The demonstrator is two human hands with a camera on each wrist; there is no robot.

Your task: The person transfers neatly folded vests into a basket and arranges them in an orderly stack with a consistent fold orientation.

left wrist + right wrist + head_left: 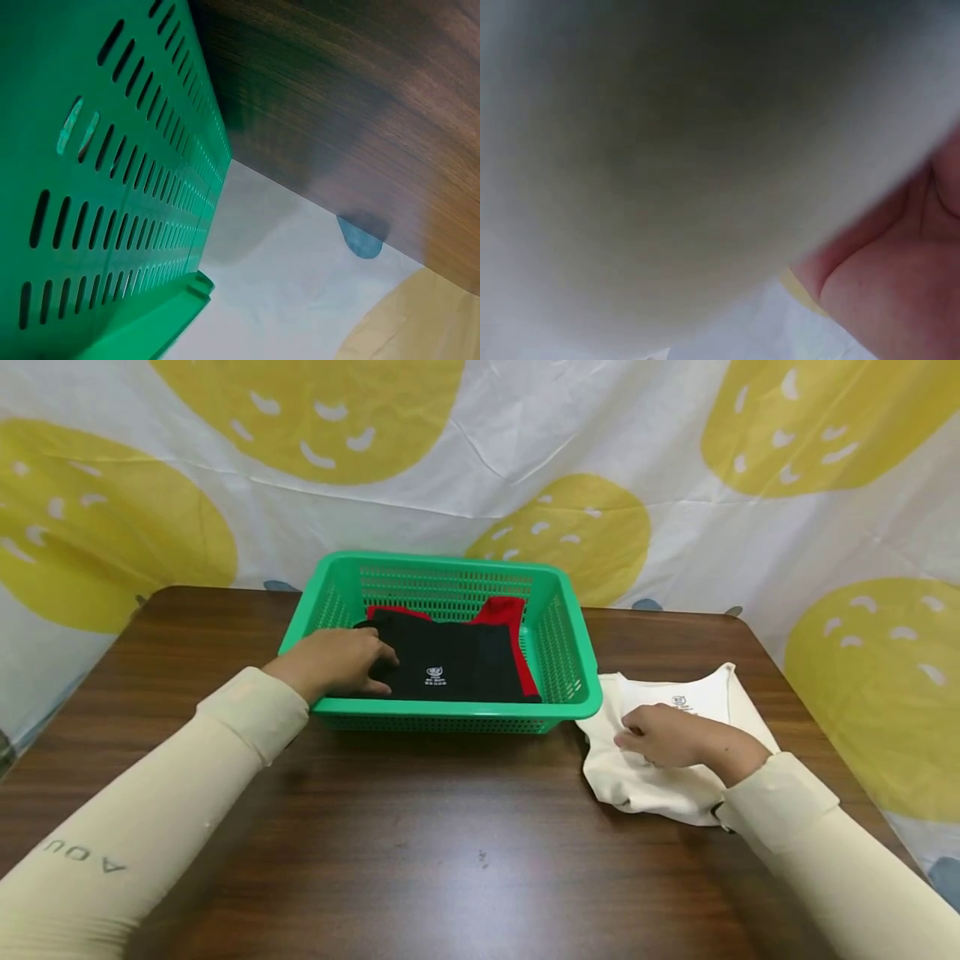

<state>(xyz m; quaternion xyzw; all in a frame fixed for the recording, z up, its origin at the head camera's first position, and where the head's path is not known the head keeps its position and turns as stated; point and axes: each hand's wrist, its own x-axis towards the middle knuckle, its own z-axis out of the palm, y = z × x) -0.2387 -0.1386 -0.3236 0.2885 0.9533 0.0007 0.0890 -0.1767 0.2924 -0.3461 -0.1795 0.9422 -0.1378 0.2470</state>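
A green plastic basket stands at the back of the table. In it lies a folded black shirt with a small white print, over a red garment. My left hand reaches over the basket's left front corner to the black shirt's left edge, thumb and fingers apart. Right of the basket, a cream shirt lies loosely folded with its printed white neck area showing. My right hand grips its cloth with curled fingers. Blurred pale cloth fills much of the right wrist view, beside my palm.
The brown wooden table reaches back to a white curtain with yellow fruit shapes. The basket's slotted side fills the left of the left wrist view. The cream shirt lies close against the basket's right front corner.
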